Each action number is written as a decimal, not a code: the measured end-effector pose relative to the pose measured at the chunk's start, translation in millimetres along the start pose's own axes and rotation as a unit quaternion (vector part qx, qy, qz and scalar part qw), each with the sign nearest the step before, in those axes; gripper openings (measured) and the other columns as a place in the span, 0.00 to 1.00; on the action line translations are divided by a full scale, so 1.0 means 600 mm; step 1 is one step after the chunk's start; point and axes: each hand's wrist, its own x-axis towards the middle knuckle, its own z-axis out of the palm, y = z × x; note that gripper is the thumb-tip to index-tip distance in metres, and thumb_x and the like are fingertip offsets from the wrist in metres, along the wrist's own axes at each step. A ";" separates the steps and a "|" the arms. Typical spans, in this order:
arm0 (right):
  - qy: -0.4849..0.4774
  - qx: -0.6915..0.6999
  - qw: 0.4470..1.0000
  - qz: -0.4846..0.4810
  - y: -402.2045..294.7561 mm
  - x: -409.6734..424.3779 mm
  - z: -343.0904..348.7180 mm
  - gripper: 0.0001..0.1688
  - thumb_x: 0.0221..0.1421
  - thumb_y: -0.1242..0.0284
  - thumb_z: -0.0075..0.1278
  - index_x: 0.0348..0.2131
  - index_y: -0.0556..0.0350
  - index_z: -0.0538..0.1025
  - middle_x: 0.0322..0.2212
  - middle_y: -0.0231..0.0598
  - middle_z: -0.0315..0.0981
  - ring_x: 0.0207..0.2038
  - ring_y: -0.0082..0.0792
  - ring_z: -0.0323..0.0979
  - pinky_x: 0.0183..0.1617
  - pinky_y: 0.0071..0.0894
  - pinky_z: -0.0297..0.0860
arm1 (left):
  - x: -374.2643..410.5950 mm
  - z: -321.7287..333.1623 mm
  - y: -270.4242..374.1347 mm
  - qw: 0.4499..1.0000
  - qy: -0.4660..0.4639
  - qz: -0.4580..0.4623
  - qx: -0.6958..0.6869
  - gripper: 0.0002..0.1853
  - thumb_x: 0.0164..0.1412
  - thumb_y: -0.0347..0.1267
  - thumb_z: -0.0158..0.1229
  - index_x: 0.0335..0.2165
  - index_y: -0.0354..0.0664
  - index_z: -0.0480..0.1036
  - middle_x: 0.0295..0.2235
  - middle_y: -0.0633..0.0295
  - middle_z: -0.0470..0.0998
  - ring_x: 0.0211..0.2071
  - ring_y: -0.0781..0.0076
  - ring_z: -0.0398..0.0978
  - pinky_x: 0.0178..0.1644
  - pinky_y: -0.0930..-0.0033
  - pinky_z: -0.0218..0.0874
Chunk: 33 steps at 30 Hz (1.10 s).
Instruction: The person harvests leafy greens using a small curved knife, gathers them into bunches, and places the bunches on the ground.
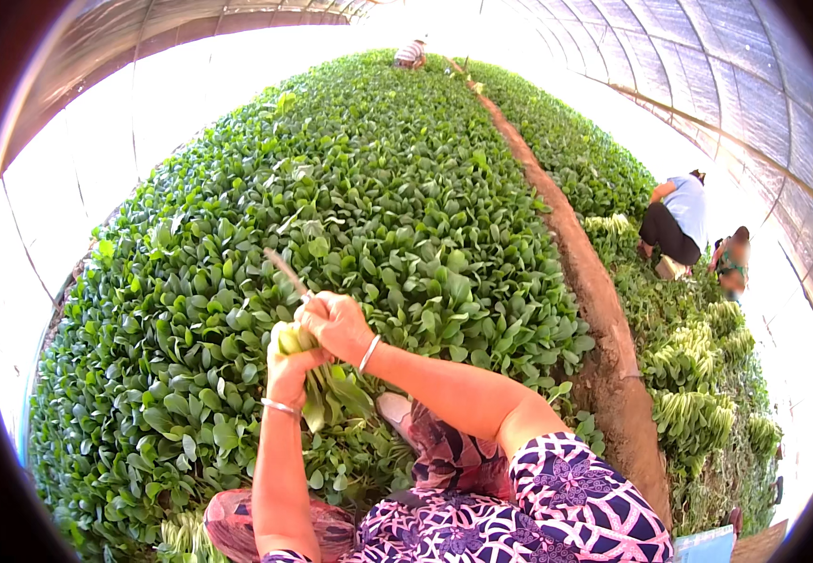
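My left hand (289, 373) is closed around a bunch of leafy greens (295, 339), its pale stem ends up and its leaves hanging down to the right. Right above it, against the stems, my right hand (338, 325) grips a knife (285, 270) whose blade points up and to the left. The part of the handle inside my fist is hidden. A dense bed of green leafy vegetables (378, 211) spreads in front of me and on both sides of my hands.
A bare soil path (582, 246) runs along the right. Beyond it lie cut bunches (692, 415). A person (684, 214) sits low there, with another person (730, 260) beside; a third (411, 54) crouches far ahead. Cut greens (188, 538) lie at lower left.
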 end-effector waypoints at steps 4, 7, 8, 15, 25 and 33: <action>0.034 0.143 0.988 0.044 0.023 0.017 -0.040 0.10 0.56 0.70 0.54 0.28 0.61 0.75 0.22 0.30 0.72 0.24 0.21 0.66 0.29 0.26 0.66 | 0.056 0.036 0.052 0.978 -0.094 -0.063 0.173 0.18 0.36 0.13 0.60 0.31 0.38 0.71 0.27 0.63 0.76 0.28 0.73 0.75 0.32 0.71 0.70; 0.005 0.187 0.976 0.110 -0.011 0.008 -0.057 0.11 0.57 0.70 0.54 0.29 0.61 0.74 0.21 0.30 0.71 0.18 0.20 0.67 0.20 0.23 0.64 | 0.088 0.025 0.071 0.929 -0.140 -0.037 0.339 0.16 0.36 0.19 0.63 0.30 0.39 0.72 0.27 0.66 0.76 0.27 0.76 0.72 0.33 0.72 0.67; -0.012 0.178 0.978 0.106 -0.003 0.013 -0.054 0.11 0.57 0.70 0.54 0.29 0.61 0.73 0.21 0.30 0.71 0.17 0.20 0.67 0.20 0.23 0.65 | 0.095 0.008 0.069 0.913 -0.139 -0.019 0.383 0.17 0.35 0.21 0.64 0.30 0.39 0.72 0.26 0.66 0.76 0.27 0.76 0.72 0.33 0.71 0.66; -0.097 0.070 0.988 0.096 0.040 0.016 -0.050 0.12 0.56 0.70 0.56 0.30 0.60 0.71 0.20 0.28 0.67 0.17 0.19 0.67 0.20 0.22 0.67 | 0.073 -0.104 -0.016 0.908 -0.050 -0.018 0.417 0.18 0.31 0.26 0.67 0.28 0.38 0.71 0.25 0.64 0.73 0.26 0.74 0.70 0.34 0.70 0.65; -0.129 0.014 0.983 0.131 0.037 0.034 -0.036 0.14 0.55 0.70 0.57 0.35 0.63 0.73 0.23 0.28 0.69 0.19 0.18 0.67 0.21 0.21 0.68 | 0.069 -0.148 -0.052 0.835 -0.062 0.017 0.546 0.18 0.35 0.30 0.63 0.32 0.42 0.72 0.28 0.52 0.77 0.33 0.51 0.76 0.39 0.59 0.66; -0.125 -0.153 0.980 0.005 0.015 -0.015 -0.037 0.17 0.52 0.70 0.60 0.23 0.58 0.66 0.15 0.34 0.60 0.19 0.27 0.56 0.25 0.31 0.58 | 0.080 -0.203 -0.080 0.779 -0.127 -0.039 0.613 0.15 0.38 0.30 0.63 0.31 0.43 0.72 0.28 0.49 0.77 0.33 0.45 0.75 0.37 0.54 0.66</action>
